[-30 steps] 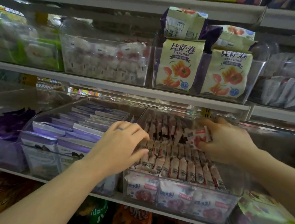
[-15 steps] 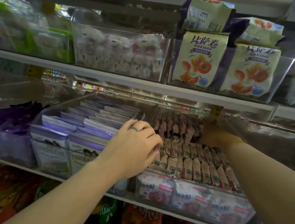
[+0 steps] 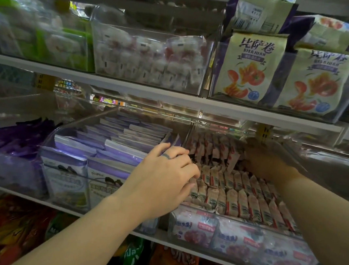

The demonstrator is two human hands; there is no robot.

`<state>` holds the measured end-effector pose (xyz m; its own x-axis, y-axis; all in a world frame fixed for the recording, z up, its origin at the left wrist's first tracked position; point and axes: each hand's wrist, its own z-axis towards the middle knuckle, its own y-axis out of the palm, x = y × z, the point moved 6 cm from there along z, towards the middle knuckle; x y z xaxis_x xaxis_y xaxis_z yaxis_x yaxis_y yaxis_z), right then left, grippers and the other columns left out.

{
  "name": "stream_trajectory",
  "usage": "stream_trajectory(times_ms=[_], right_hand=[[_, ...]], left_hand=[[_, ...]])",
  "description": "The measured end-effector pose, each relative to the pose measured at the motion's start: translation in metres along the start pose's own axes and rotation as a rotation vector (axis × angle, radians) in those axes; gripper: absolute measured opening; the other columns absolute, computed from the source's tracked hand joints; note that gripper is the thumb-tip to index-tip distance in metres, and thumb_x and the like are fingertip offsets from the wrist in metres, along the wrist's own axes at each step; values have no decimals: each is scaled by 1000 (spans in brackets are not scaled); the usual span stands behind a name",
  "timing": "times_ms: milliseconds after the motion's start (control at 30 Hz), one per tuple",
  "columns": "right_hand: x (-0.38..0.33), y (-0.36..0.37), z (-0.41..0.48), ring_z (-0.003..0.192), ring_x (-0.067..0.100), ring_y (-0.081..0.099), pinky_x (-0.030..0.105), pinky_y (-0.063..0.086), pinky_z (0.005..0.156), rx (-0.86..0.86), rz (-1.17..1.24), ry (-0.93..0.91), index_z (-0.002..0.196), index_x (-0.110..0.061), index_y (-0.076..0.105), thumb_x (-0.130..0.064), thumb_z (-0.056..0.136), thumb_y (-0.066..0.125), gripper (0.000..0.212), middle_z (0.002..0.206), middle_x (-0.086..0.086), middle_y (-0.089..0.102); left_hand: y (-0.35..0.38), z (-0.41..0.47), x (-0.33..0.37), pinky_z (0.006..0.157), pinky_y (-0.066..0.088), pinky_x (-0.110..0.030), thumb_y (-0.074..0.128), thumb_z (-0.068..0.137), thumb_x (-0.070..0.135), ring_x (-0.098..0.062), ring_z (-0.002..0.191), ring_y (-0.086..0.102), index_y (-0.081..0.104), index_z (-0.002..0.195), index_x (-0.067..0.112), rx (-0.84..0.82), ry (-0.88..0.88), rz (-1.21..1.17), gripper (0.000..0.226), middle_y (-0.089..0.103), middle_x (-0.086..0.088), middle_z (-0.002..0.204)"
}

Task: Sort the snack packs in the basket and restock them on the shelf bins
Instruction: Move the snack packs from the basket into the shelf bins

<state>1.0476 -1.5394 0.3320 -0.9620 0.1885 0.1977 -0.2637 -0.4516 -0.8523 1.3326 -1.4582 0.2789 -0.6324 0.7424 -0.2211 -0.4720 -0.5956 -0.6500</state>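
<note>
A clear bin (image 3: 245,224) on the middle shelf holds rows of small red-and-white snack packs (image 3: 243,198) standing on edge. My left hand (image 3: 165,174) rests at the bin's left side, its bent fingertips touching the packs in the near rows. Reaching deep to the back right of the same bin, my right hand (image 3: 266,161) lies in shadow under the upper shelf. Its fingers are hidden, and no pack shows in it. The basket is out of view.
Left of this bin sits a clear bin of light purple packs (image 3: 113,146), then dark purple packs (image 3: 15,137). On the shelf above stand bins with pizza-roll bags (image 3: 246,71), white-red packs (image 3: 150,58) and green packs (image 3: 56,46). Bags (image 3: 2,233) fill the shelf below.
My right hand, which held a red-and-white pack over the bin, has pushed to the bin's back into shadow. The left hand stayed on the left rows. The camera moved closer.
</note>
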Motion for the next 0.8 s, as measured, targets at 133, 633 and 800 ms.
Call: stream_trajectory(times_ms=[133, 633, 800], right_hand=[[3, 4, -5, 127, 35, 41, 47, 40, 104, 46, 107, 73, 139, -22, 42, -22, 94, 52, 47, 146, 8, 30], [-10, -21, -41, 116, 32, 52, 42, 49, 93, -168, -34, 210, 133, -10, 48, -22, 89, 54, 45, 121, 12, 52], [-16, -7, -53, 130, 39, 40, 43, 43, 99, -252, 8, 141, 152, -17, 10, -11, 92, 45, 70, 147, 16, 34]], left_hand=[[1, 0, -1, 116, 18, -37, 42, 97, 41, -10, 135, 36, 59, 119, 34, -5, -4, 5, 28, 59, 14, 125], [-10, -7, 7, 118, 14, -37, 40, 99, 36, -9, 129, 38, 55, 123, 32, -5, -12, 38, 29, 51, 12, 127], [-12, -10, 8, 117, 18, -37, 38, 99, 35, -11, 127, 39, 55, 123, 31, -12, -29, 50, 31, 52, 10, 126]])
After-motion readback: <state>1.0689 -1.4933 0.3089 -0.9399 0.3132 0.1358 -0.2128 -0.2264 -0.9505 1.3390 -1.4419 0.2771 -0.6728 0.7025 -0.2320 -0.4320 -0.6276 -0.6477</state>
